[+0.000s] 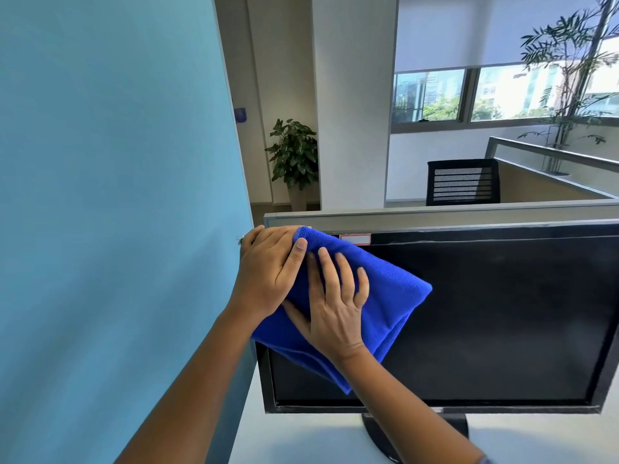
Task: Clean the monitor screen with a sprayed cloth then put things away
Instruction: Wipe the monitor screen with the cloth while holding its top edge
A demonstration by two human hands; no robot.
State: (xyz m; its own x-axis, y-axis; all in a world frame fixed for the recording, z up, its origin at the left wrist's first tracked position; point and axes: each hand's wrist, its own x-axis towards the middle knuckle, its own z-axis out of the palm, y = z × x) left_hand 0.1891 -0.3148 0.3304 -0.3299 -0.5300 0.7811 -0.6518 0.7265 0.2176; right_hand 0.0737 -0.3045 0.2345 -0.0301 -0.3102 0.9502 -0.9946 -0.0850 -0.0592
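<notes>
Pressed blue cloth flat on monitor screen at centre-left of frame with right hand, fingers straight, nothing clenched; pinched cloth's top corner over the top edge with left hand; judged bare glass lay wholly rightward, nearer right hand.

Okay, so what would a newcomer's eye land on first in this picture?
The vivid blue microfibre cloth stands out, spread over the upper left of the dark screen of the monitor. The right hand presses flat on it, while the left hand curls over the monitor's top left corner, thumb on the cloth. A tall light blue partition fills the left side of the view.
</notes>
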